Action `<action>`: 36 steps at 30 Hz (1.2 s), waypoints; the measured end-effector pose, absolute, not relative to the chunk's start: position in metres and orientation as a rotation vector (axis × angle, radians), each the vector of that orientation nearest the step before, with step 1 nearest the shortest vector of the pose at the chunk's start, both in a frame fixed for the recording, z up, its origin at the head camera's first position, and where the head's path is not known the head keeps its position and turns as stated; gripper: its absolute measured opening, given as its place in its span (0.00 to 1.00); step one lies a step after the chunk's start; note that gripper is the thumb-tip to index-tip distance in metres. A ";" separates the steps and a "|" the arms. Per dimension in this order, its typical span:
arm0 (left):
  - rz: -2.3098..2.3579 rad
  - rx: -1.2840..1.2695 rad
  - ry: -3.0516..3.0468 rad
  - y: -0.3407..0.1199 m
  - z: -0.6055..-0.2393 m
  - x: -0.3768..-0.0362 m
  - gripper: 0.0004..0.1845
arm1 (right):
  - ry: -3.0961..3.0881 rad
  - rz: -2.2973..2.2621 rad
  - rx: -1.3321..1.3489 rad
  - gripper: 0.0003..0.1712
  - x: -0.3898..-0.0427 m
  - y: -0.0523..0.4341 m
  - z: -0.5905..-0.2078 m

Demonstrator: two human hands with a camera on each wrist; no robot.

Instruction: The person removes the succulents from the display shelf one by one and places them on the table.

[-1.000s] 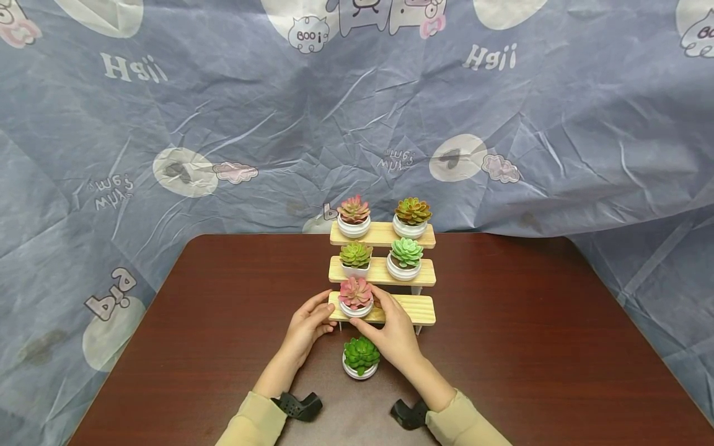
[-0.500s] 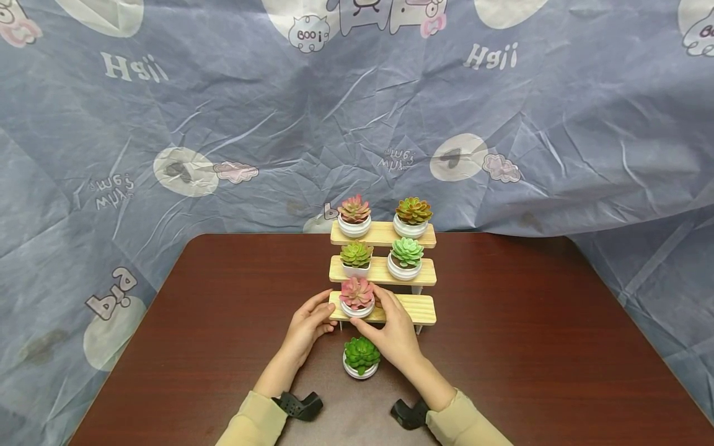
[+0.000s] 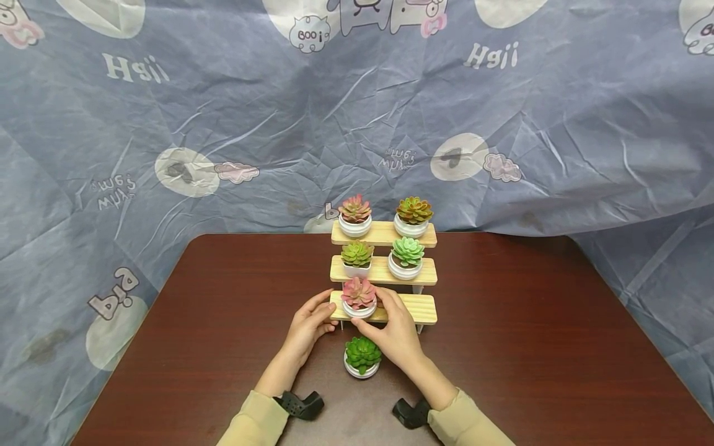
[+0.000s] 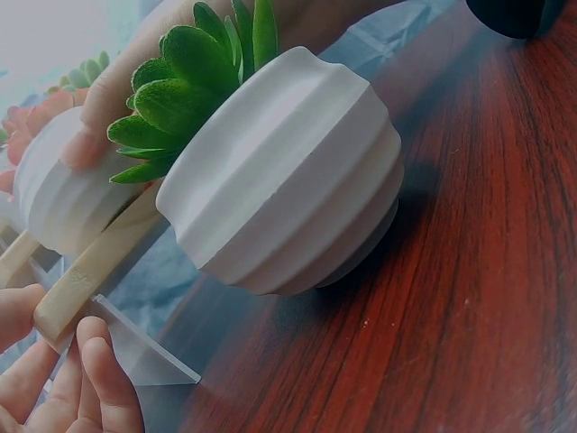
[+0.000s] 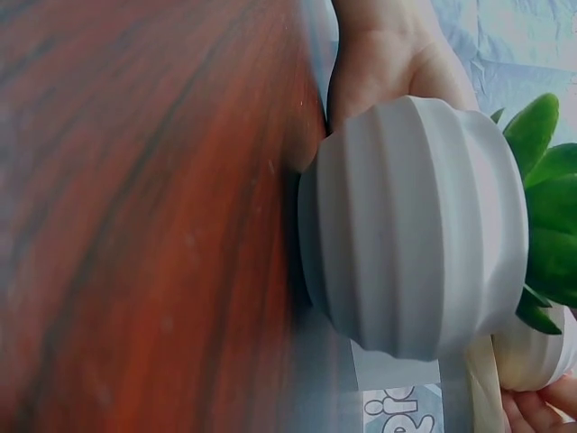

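Both the left hand and the right hand are working at a three-tier wooden stand, the left pinching the left end of the bottom board between thumb and fingers, the right curling round the white pot of a pink succulent that is sitting toward that end. On the dark table, a bright green succulent in a ribbed white pot is standing just in front of the stand, between the two hands' wrists.

A cartoon-print sheet behind the brown table marks a makeshift set.
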State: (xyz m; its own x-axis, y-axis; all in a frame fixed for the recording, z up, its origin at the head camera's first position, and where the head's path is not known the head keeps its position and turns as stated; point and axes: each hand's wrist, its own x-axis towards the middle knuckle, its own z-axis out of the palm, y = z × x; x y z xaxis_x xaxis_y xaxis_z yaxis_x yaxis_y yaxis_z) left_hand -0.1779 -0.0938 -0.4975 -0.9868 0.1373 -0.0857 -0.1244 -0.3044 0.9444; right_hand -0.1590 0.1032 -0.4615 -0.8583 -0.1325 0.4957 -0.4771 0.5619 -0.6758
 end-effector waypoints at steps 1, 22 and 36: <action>2.414 0.017 1.746 -0.094 -0.498 -0.178 0.25 | -2.408 1.215 0.495 0.38 -0.159 0.103 -0.462; 2.428 0.105 1.766 -0.094 -0.502 -0.179 0.28 | -2.376 1.410 0.480 0.37 -0.156 0.108 -0.456; 2.407 0.049 1.751 -0.094 -0.499 -0.180 0.28 | -2.337 1.455 0.520 0.36 -0.150 0.114 -0.452</action>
State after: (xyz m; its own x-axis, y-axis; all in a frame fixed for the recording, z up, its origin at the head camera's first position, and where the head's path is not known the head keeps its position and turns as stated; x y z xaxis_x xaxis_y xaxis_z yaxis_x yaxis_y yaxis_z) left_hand -0.1799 -0.0938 -0.4995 -0.9859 0.1521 -0.0700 -0.1135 -0.2993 0.9474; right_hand -0.1495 0.1139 -0.4516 -0.8761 -0.1275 0.4650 -0.4735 0.4092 -0.7799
